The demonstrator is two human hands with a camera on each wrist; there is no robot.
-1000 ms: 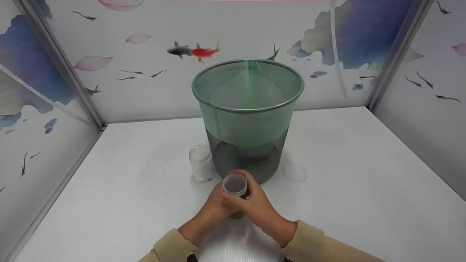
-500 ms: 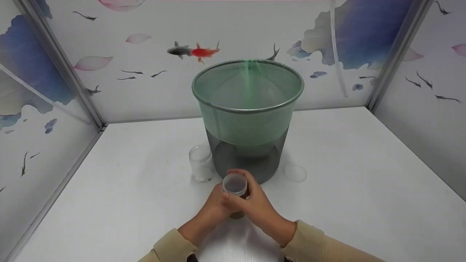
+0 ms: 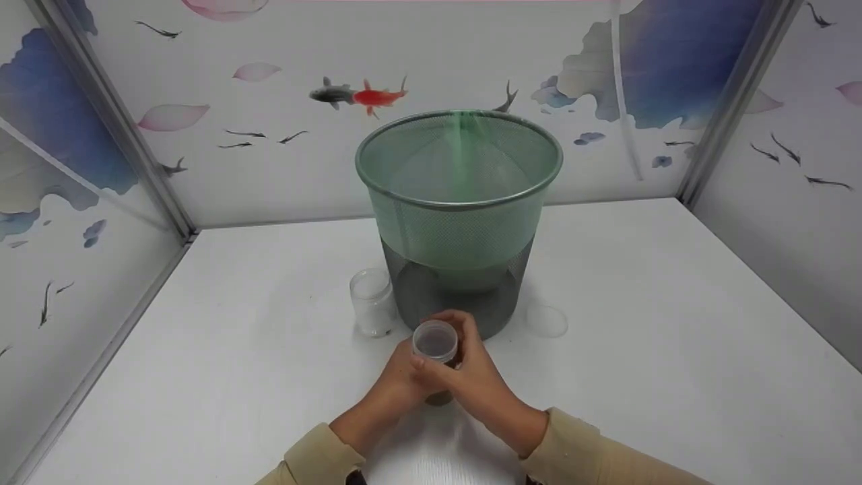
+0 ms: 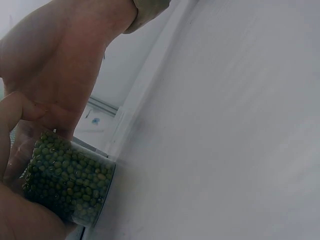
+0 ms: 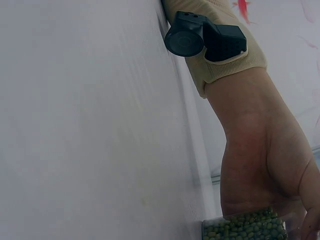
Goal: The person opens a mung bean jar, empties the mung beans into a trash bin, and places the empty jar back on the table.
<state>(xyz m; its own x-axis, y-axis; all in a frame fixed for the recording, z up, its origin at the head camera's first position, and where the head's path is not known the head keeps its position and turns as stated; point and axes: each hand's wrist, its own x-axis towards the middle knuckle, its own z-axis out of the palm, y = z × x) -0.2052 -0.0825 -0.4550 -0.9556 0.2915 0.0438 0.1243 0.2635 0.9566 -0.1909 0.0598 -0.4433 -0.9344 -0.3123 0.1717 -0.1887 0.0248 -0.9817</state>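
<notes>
Both hands hold a clear jar (image 3: 434, 340) upright at the front middle of the table, close before the basket. Small green beans (image 4: 70, 177), like mung beans, fill its lower part in the left wrist view. My left hand (image 3: 397, 378) grips the jar's left side, its fingers partly hidden behind the right hand. My right hand (image 3: 477, 370) wraps the other side, thumb across the near face just below the rim, fingers round the back. Whether a lid covers the jar's top I cannot tell. In the wrist views the jar's base is at or near the table.
A tall mesh wastebasket (image 3: 458, 236), green above and dark grey below, stands just beyond the hands. Left of it is a second clear jar (image 3: 372, 303), with no beans visible. A clear round lid or ring (image 3: 547, 321) lies to its right. Printed panels (image 3: 269, 168) enclose the white table (image 3: 673, 337).
The right hand's fingers behind the jar have shifted slightly, lifting a little at the back. The jar, the left hand and the things on the table look the same.
</notes>
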